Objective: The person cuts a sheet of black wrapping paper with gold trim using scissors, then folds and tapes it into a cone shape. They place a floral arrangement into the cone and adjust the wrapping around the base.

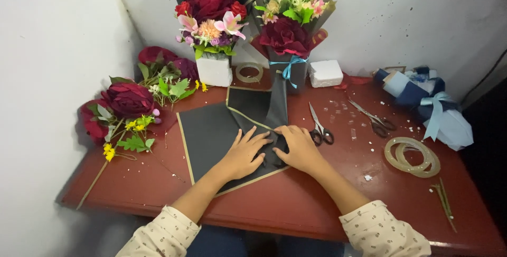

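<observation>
Red table [296,204] is bearing a black gold-edged wrapping sheet [208,130], which the left hand [244,154] and right hand [300,147] are pressing flat, fingers spread, seemingly creasing a fold.

Black wrapping paper [211,130] with gold edging lies on a dark red surface [296,199]. At eleven o'clock, deep burgundy flowers [128,98] with yellow sprigs; at two o'clock, pale blue ribbon [436,110]. Cream dotted sleeves [377,230].

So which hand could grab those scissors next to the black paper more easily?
The right hand, probably. The nearest scissors lie just beside it, while the left hand rests on the black wrapping paper, farther away.
</observation>
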